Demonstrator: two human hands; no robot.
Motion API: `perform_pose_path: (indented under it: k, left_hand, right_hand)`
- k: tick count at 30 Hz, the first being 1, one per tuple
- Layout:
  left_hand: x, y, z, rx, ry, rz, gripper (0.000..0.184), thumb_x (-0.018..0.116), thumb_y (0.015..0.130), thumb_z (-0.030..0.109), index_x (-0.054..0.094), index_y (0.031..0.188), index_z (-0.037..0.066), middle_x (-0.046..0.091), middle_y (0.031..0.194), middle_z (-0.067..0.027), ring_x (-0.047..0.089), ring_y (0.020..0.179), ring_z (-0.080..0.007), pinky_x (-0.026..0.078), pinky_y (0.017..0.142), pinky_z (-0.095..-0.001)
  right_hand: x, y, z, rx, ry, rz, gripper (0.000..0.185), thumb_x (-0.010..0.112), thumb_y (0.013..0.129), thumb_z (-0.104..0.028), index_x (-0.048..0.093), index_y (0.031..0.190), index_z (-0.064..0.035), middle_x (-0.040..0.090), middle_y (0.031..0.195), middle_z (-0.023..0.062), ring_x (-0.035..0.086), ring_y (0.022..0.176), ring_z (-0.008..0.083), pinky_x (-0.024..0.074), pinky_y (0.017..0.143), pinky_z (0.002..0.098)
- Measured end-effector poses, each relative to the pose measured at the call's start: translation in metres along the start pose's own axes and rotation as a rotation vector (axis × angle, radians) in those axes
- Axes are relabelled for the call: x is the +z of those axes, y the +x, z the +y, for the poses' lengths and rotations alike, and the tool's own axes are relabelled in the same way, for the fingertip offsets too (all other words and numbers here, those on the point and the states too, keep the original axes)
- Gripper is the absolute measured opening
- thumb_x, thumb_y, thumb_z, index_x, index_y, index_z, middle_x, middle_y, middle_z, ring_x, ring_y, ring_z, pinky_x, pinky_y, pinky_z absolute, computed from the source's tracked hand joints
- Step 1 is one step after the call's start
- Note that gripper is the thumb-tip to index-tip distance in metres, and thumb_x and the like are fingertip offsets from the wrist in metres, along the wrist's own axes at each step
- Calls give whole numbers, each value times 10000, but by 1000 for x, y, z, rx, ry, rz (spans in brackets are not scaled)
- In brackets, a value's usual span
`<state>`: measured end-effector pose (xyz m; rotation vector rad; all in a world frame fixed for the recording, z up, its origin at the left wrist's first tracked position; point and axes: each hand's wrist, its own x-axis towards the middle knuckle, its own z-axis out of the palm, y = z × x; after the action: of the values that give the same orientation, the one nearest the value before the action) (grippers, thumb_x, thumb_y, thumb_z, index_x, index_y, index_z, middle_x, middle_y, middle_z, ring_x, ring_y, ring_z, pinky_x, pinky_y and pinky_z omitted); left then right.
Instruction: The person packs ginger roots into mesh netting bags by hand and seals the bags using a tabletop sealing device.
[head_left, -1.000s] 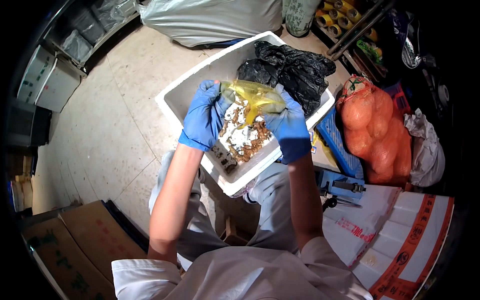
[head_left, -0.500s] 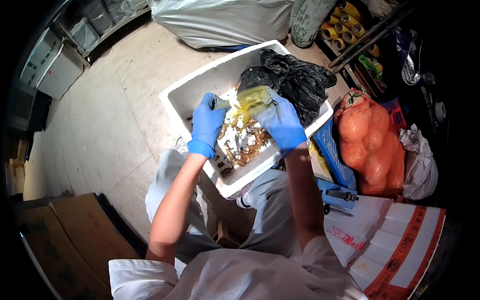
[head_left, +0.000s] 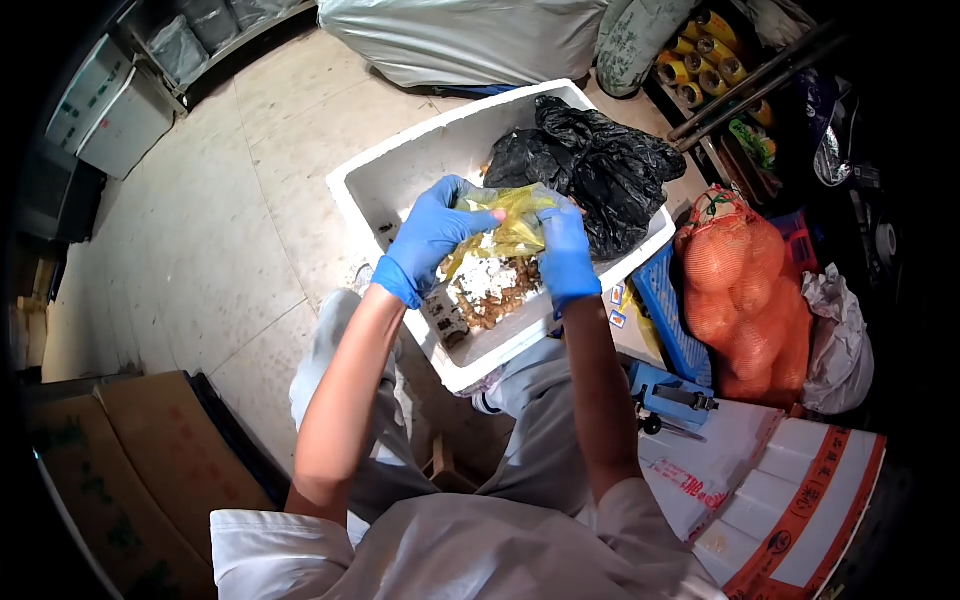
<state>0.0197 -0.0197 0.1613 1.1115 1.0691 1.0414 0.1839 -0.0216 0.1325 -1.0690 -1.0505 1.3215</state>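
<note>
Both hands wear blue gloves and hold a thin yellow mesh bag [head_left: 515, 228] above a white foam box [head_left: 345, 190]. My left hand [head_left: 437, 232] pinches the bag's left side, with a fingertip showing pinkish at its end. On the right side, my right hand [head_left: 567, 245] has its fingers closed on the mesh. Below the bag, small brown pieces [head_left: 492, 300] lie over a white layer in the near part of the box. A crumpled black plastic bag [head_left: 600, 165] covers the box's far right corner.
An orange net sack of round items [head_left: 745, 290] stands at the right, beside a blue basket [head_left: 670, 310]. White cartons with red tape [head_left: 790, 500] lie at the lower right, brown cardboard [head_left: 130, 480] at the lower left. A large silver-grey covered bundle [head_left: 460, 40] lies beyond the box.
The hands have come closer together, and the yellow mesh, stretched between them earlier, is now bunched up. The whole view has shifted slightly.
</note>
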Motion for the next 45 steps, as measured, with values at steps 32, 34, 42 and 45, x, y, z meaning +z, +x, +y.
perform_pose_path:
  k: [32, 34, 42, 45]
  left_hand:
    - [-7, 12, -34, -271, -802, -72, 214, 470, 850, 160, 521, 978, -5, 587, 865, -103, 570, 707, -118, 474, 681, -264]
    - [-9, 5, -28, -387, -973, -148, 221, 430, 845, 74, 484, 1043, -10, 579, 917, -107, 580, 774, -157, 484, 754, -287]
    - [0, -13, 4, -11, -371, -80, 431, 540, 673, -104, 473, 1088, -9, 513, 1091, -135, 508, 988, -229, 383, 873, -298]
    - [1, -11, 5, -61, -251, 8, 295, 518, 739, -40, 498, 1030, 4, 539, 1035, -110, 538, 925, -198, 429, 813, -280]
  right_hand:
    - [15, -1, -3, 296, 344, 48, 175, 481, 792, -44, 548, 944, 14, 565, 805, 31, 510, 640, 79, 405, 543, 183]
    - [12, 1, 0, 330, 464, 19, 196, 455, 795, -45, 542, 964, 3, 564, 852, 49, 522, 643, 96, 411, 521, 186]
    - [3, 2, -9, 338, 401, 88, 226, 459, 771, -19, 528, 986, -2, 566, 918, 80, 554, 790, 134, 461, 667, 219]
    - [12, -8, -19, 339, 412, 60, 212, 467, 788, -47, 536, 985, -12, 565, 916, 65, 557, 747, 124, 459, 648, 222]
